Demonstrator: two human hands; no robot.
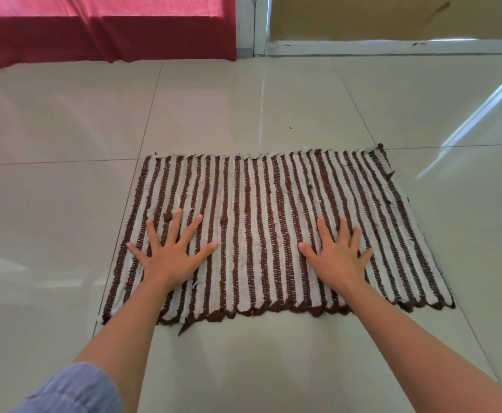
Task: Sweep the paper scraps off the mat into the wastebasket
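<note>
A woven mat (261, 204) with brown and white stripes lies flat on the tiled floor in the middle of the view. My left hand (170, 253) rests palm down on the mat's left part, fingers spread and holding nothing. My right hand (337, 254) lies palm down on the mat's right part, fingers also spread and holding nothing. I see no paper scraps on the mat. No wastebasket is in view.
Glossy cream floor tiles (65, 129) surround the mat on all sides. A red cloth (106, 28) hangs at the far left. A white door frame (260, 25) and a brown panel (393, 16) stand at the far right.
</note>
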